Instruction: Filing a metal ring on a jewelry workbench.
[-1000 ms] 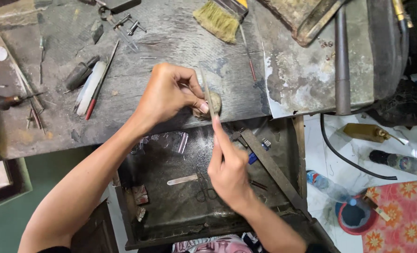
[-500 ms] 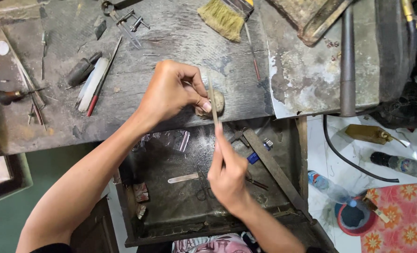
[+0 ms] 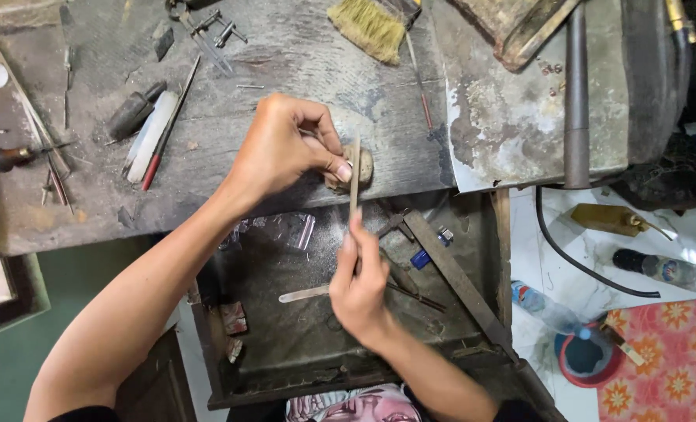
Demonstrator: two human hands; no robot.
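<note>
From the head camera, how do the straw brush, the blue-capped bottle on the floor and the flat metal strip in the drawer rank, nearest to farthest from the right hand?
From the right hand:
1. Flat metal strip, just to its left in the drawer.
2. Blue-capped bottle, off to the right on the floor.
3. Straw brush, far up on the bench top.

Brush (image 3: pixel 370 28), pliers (image 3: pixel 207 31), plastic bottles (image 3: pixel 547 309) beside workbench (image 3: pixel 285 70)

Bare benchtop (image 3: pixel 301 55) between scattered tools (image 3: pixel 152 125)
</note>
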